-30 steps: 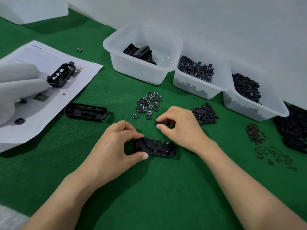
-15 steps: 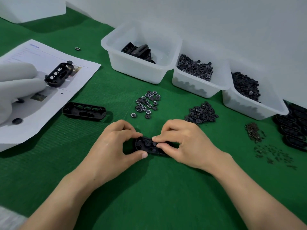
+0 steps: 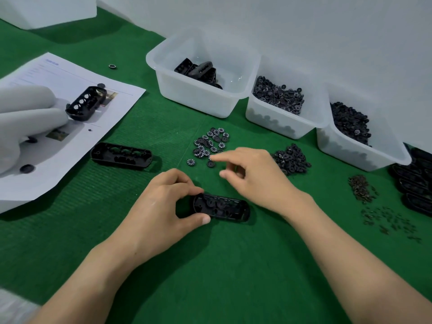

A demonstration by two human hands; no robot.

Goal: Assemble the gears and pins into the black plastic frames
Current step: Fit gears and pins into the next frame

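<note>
Frame pinned, next gear sought.
The left hand (image 3: 161,206) pinches the black frame (image 3: 224,206) on the green mat (image 3: 233,277), while the right hand (image 3: 254,176), fingers loose and apparently empty, hovers by the numbered gears (image 3: 210,143); it should take one edge gear, avoiding the darker parts heap (image 3: 292,159) alongside.

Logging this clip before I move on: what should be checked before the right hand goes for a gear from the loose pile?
1. Steady hold: the left hand grips the left end of the frame, which lies flat on the mat: ok.
2. Free to pick: the right hand has loose fingers, nothing seen in them: ok.
3. Reach: the loose gears lie just beyond the right hand, nothing between: ok.
4. The round parts in the frame fully seated: cannot tell.
5. An empty seat left in the frame: cannot tell, too dark.
</note>
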